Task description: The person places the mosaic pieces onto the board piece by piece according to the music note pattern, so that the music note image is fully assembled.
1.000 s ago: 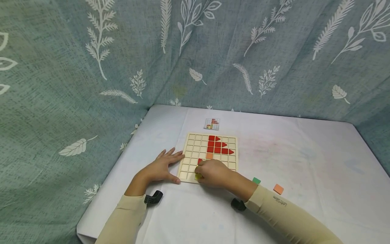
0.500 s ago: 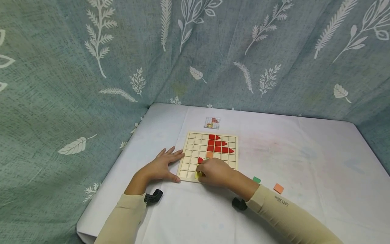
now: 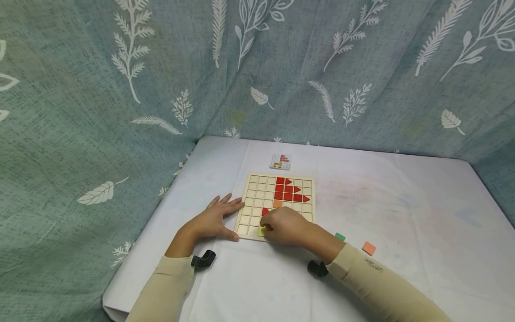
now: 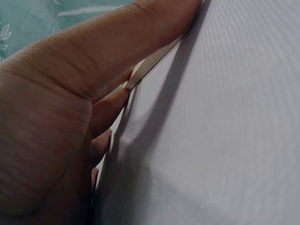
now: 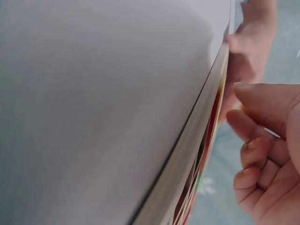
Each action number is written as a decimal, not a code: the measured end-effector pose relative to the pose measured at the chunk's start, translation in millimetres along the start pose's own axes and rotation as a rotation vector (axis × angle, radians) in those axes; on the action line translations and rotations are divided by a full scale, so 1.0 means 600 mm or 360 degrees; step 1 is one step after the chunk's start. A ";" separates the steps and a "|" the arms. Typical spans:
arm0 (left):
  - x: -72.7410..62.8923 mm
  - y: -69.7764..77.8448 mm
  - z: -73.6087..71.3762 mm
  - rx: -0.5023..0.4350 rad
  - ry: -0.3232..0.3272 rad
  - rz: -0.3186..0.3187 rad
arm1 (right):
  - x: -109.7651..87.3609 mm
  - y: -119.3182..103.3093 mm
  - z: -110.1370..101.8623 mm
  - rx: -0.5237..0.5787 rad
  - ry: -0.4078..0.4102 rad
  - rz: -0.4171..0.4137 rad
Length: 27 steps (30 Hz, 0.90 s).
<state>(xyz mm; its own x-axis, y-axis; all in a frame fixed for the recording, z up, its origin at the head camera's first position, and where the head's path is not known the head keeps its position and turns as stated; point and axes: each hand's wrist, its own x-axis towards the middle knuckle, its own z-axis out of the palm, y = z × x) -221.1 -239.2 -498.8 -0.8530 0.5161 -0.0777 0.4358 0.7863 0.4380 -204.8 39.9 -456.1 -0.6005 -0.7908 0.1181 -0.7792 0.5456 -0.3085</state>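
A pale wooden grid board (image 3: 251, 198) lies on the table in the head view. My left hand (image 3: 212, 220) is spread at its left side, with thumb and fingertips touching the edge. Over the board's lower part is my right hand (image 3: 287, 227), fingers bent, thumb and index finger apart in the right wrist view with nothing visible between them. Just below these fingertips a yellow tile (image 3: 262, 232) sits in the bottom row, partly covered. A red tile (image 3: 265, 211) shows above the hand. Red tiles (image 3: 288, 189) form stepped rows over an orange tile (image 3: 277, 204). My right hand hides several squares.
Behind the board lies a small pattern card (image 3: 280, 162). A loose green tile (image 3: 339, 237) and a loose orange tile (image 3: 369, 248) lie right of it, near my right forearm. A patterned curtain (image 3: 257, 67) hangs behind the white-covered table (image 3: 386, 192).
My right fingers have shifted slightly up off the yellow tile, which stays in the bottom row. The left hand keeps its place at the board's edge.
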 end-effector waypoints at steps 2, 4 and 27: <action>0.000 0.000 0.001 -0.0001 0.0001 -0.0006 | -0.008 0.009 -0.006 0.0001 -0.0006 0.0056; 0.000 0.000 0.000 -0.0010 0.0009 -0.0009 | -0.017 0.020 -0.015 0.0010 -0.0018 0.0125; 0.001 -0.002 0.002 -0.0042 0.0012 -0.0003 | -0.139 0.132 -0.103 -0.0072 -0.0111 0.0392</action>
<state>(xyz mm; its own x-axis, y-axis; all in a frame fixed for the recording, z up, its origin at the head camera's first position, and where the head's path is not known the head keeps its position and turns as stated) -221.8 -239.2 -500.1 -0.8558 0.5122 -0.0719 0.4269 0.7779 0.4611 -227.4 166.3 -432.2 -0.7605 -0.6490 -0.0211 -0.6193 0.7346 -0.2771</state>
